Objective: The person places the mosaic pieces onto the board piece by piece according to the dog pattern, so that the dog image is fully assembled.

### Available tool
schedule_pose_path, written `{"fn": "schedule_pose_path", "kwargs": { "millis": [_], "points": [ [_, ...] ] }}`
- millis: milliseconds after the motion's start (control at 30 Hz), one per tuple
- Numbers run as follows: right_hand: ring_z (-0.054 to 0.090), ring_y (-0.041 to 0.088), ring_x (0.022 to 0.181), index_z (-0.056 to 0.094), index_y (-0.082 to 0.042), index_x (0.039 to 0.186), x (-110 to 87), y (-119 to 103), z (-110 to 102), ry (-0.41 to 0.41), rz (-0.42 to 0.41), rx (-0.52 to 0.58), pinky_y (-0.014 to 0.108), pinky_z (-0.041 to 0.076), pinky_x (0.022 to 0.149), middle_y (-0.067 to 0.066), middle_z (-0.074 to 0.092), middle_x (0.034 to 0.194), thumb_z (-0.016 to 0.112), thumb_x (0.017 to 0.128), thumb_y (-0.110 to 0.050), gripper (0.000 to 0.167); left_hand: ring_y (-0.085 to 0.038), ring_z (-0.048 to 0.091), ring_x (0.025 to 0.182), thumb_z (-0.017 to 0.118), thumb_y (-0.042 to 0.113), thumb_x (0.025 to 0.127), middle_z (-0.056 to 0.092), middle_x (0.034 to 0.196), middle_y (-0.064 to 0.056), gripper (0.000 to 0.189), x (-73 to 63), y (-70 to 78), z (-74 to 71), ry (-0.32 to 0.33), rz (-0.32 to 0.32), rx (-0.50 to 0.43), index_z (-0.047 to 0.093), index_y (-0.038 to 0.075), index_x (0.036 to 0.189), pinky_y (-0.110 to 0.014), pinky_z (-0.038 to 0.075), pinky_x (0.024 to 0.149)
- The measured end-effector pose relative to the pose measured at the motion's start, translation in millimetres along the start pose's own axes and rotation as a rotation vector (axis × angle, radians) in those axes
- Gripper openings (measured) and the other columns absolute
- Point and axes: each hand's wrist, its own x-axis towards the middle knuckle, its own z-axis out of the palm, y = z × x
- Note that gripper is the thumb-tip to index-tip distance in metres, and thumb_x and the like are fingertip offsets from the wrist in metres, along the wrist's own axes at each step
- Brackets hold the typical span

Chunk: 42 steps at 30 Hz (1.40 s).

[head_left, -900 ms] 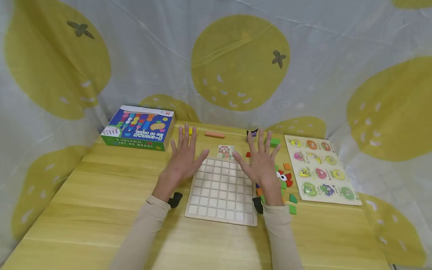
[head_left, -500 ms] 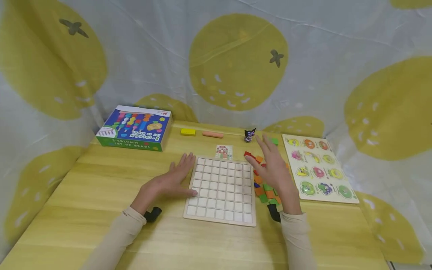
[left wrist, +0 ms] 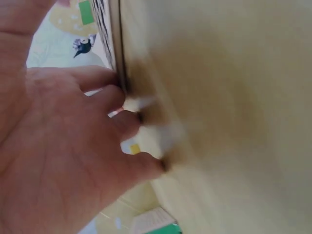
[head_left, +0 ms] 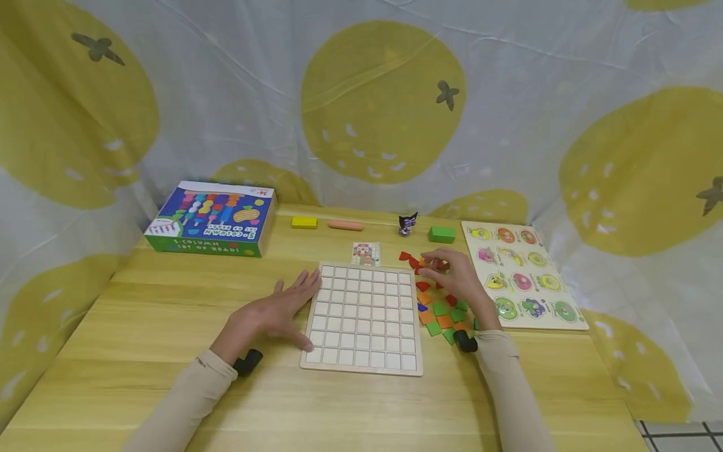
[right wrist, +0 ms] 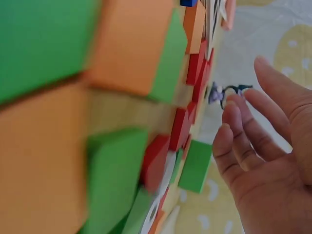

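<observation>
In the head view a square wooden grid board (head_left: 362,324) with pale recessed cells lies flat on the table. My left hand (head_left: 272,316) rests along its left side, thumb at the lower left corner and fingers spread near the upper left. In the left wrist view those fingertips reach down to the tabletop beside the board's edge (left wrist: 116,36). To the board's right, a pile of flat red, orange and green wooden pieces (head_left: 439,308) is spread out. Over its far part hovers my right hand (head_left: 462,280), fingers loosely bent. The right wrist view shows nothing between those fingers (right wrist: 246,129).
Along the back stand a bead-set box (head_left: 214,216), a yellow block (head_left: 304,223), a salmon-coloured stick (head_left: 346,225), a small dark figurine (head_left: 407,225) and a green block (head_left: 442,234). A picture card (head_left: 365,253) lies behind the board. A fruit puzzle (head_left: 522,301) is at right.
Both hands were raised with spread fingers over the board. They have parted: the left has come down to the board's left edge, the right has moved over the coloured pieces.
</observation>
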Motion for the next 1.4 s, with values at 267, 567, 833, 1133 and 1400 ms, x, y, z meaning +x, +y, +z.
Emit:
{"fn": "schedule_pose_path", "kwargs": {
  "millis": [267,567,833,1133,1400],
  "points": [
    [0.068,0.029,0.092,0.079,0.002,0.123,36.0,6.6,14.8,-0.067,0.05,-0.024,0.04,0.058,0.08,0.016,0.074,0.109,0.082,0.098,-0.015,0.031,-0.039,-0.002,0.167,0.1,0.04,0.076,-0.001,0.181,-0.016,0.134,3.0,8.2,-1.9,-0.008,-0.064,0.011,0.015,-0.001,0.171,-0.073,0.001,0.128],
    [0.068,0.032,0.093,0.08,0.004,0.117,54.5,7.5,23.9,-0.114,0.073,-0.102,0.047,0.06,0.086,0.019,0.077,0.108,0.086,0.095,-0.019,0.033,-0.04,0.002,0.167,0.1,0.042,0.074,0.004,0.181,-0.016,0.133,0.4,12.2,-1.6,0.002,-0.081,0.016,0.02,-0.001,0.171,-0.071,0.005,0.129],
    [0.061,0.025,0.083,0.081,0.002,0.101,59.2,5.0,26.3,-0.119,0.143,-0.098,0.035,0.054,0.075,0.014,0.074,0.096,0.086,0.094,-0.011,0.016,-0.039,0.002,0.167,0.101,0.042,0.073,0.004,0.181,-0.014,0.133,-0.4,14.3,-0.7,0.002,-0.092,0.008,0.021,0.0,0.171,-0.071,0.005,0.129],
    [0.064,0.023,0.08,0.08,0.002,0.1,65.5,0.0,28.1,-0.133,0.138,-0.07,0.035,0.056,0.074,0.013,0.075,0.093,0.085,0.095,-0.012,0.016,-0.038,0.002,0.167,0.101,0.041,0.073,0.004,0.182,-0.013,0.132,-2.8,12.3,-0.6,0.018,-0.096,-0.01,0.021,0.001,0.171,-0.07,0.005,0.129],
    [0.064,0.023,0.081,0.079,0.003,0.1,72.9,-3.5,35.2,-0.151,0.138,-0.055,0.03,0.054,0.074,0.014,0.075,0.095,0.087,0.092,-0.007,0.015,-0.039,-0.004,0.167,0.099,0.039,0.077,-0.002,0.181,-0.015,0.134,-6.4,8.6,1.3,0.006,-0.056,-0.046,0.013,0.001,0.172,-0.07,-0.004,0.129]
  ]
}}
